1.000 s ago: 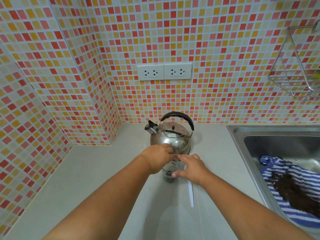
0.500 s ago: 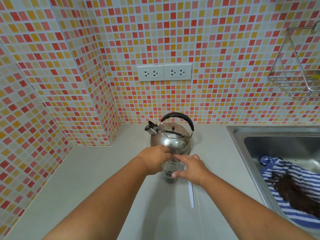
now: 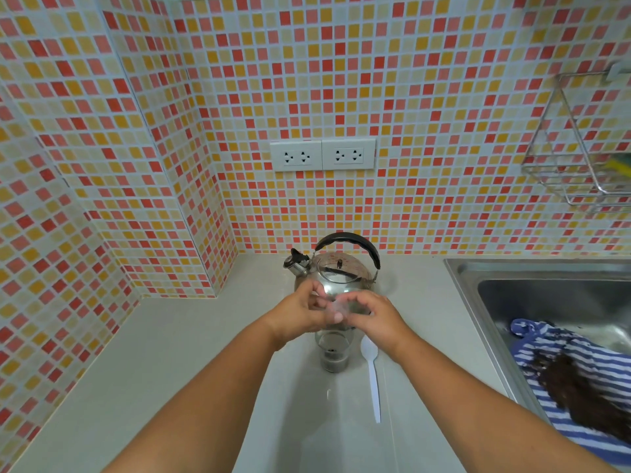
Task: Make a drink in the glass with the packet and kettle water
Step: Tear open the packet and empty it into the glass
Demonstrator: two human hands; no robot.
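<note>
Glass (image 3: 334,353) with dark powder at bottom

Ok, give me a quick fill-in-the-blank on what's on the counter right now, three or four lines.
1. The kettle stands directly behind the ____.
2. The white spoon lies on the counter to the ____ of the glass.
3. The striped cloth lies in the ____.
4. Both hands, left hand and right hand, are held above the glass and pinch a small ____.

Missing words: glass; right; sink; packet
</note>
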